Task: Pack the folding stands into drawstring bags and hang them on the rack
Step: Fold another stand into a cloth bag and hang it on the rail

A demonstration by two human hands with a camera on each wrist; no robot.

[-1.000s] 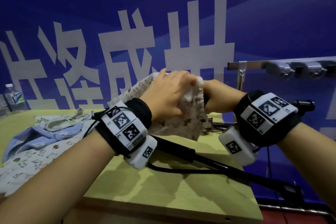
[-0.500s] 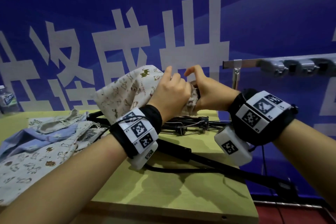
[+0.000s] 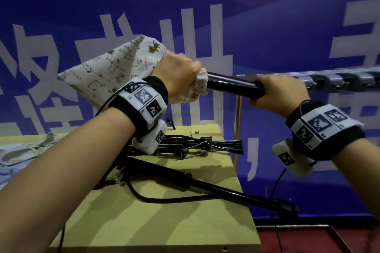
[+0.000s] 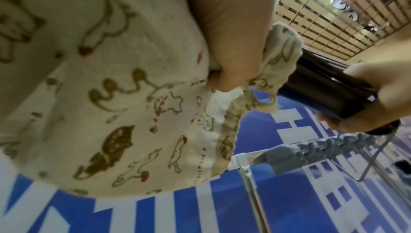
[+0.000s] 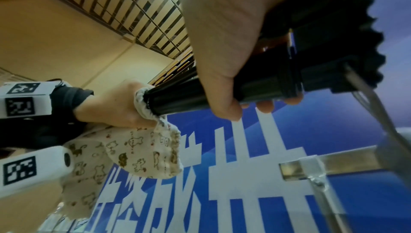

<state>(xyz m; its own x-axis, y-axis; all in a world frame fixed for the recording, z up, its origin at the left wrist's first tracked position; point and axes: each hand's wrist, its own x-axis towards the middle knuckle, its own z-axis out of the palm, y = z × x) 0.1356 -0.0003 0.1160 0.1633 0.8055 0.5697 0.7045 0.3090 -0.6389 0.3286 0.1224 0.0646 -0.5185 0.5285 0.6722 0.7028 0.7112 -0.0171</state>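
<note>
- Gripping the gathered mouth of the bag (image 3: 115, 68), the left hand (image 3: 177, 72) holds it up above the table (image 3: 156, 211); its fingers are curled tight round the cloth (a cream fabric printed with small animals).
- The right hand (image 3: 281, 92) is wrapped round the black stand (image 3: 234, 86), whose folded end is already inside the bag's mouth.
- The stand lies about level between the two hands, in the air, in front of the rack (image 3: 339, 82).
- The rack is a metal bar with grey hooks, beyond the right hand.
- On the table lie more folded stands (image 3: 205, 146), a long black pole (image 3: 185, 178) with a cable, and more bags (image 3: 22, 150) at the left edge.
- A blue banner (image 3: 267, 26) with white lettering fills the background.
</note>
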